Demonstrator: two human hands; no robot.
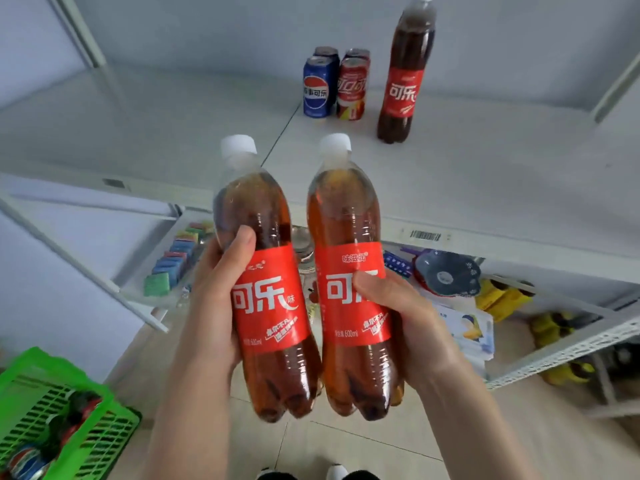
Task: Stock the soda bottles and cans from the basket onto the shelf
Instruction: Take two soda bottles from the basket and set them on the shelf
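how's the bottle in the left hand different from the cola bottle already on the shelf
The bottle in the left hand is off the shelf, gripped by the left hand; the shelf bottle stands free on the shelf, right of the cans. The held one's drink glows amber-brown; the shelf one's looks darker. Both have red labels, white caps and the same shape.

Cola bottle (266,278) in left grip (211,299), another cola btl (349,271) in right grip (408,320), above shelf (485,188).
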